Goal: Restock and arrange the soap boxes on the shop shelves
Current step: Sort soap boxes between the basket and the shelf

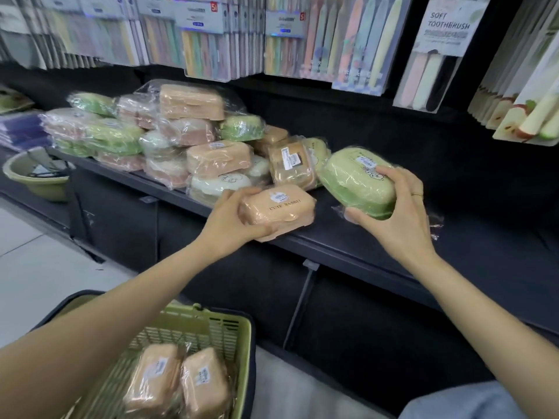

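My left hand (234,217) grips an orange soap box (279,208) wrapped in clear film, at the front edge of the black shelf (357,237). My right hand (399,213) holds a green oval soap box (358,182), tilted, just above the shelf to the right. A pile of wrapped soap boxes (187,140) in orange, green, pink and white covers the shelf's left part, with my left hand's box right beside it.
A green plastic basket (211,325) at the bottom left holds two orange soap boxes (178,385). Toothbrush packs (326,37) hang above the shelf. A green basin (33,176) stands at the far left. The shelf's right part is bare black surface.
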